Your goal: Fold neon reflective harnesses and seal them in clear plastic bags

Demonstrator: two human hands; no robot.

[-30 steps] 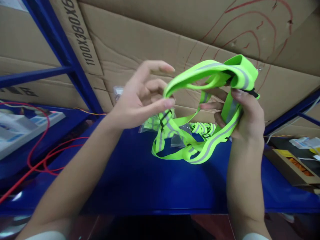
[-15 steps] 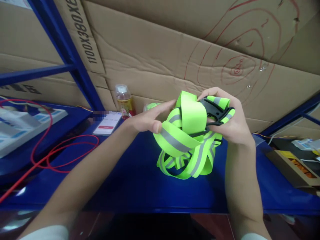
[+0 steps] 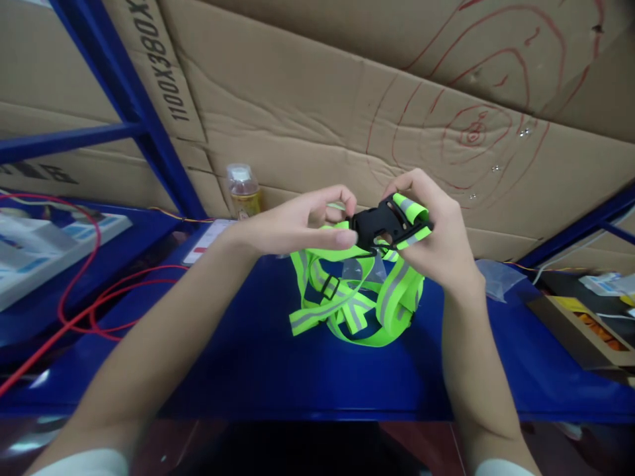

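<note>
A black plastic buckle [image 3: 373, 226] is held up between my two hands, its parts lying end to end. My left hand [image 3: 305, 221] pinches its left end with thumb and curled forefinger. The right hand [image 3: 441, 231] is closed round the other end, where a neon-yellow strap loops through. Below hangs a tangle of neon-yellow reflective straps [image 3: 399, 297] with a grey stripe, low over the blue tabletop. A small black strap slider [image 3: 330, 287] shows on its left side. Some clear plastic film [image 3: 364, 270] is visible among the straps.
On the blue table [image 3: 297, 390], a bottle [image 3: 244, 192] and a phone [image 3: 206, 239] are behind my left arm. Red cable [image 3: 94, 304] and a white power strip [image 3: 54, 244] lie left. A clear bag [image 3: 499, 279] and an open carton [image 3: 585, 330] lie right. Cardboard [image 3: 288, 125] stands behind.
My left hand has moved right, from the bunched straps to the buckle. The right hand has brought the buckle left. The straps have dropped and spread lower.
</note>
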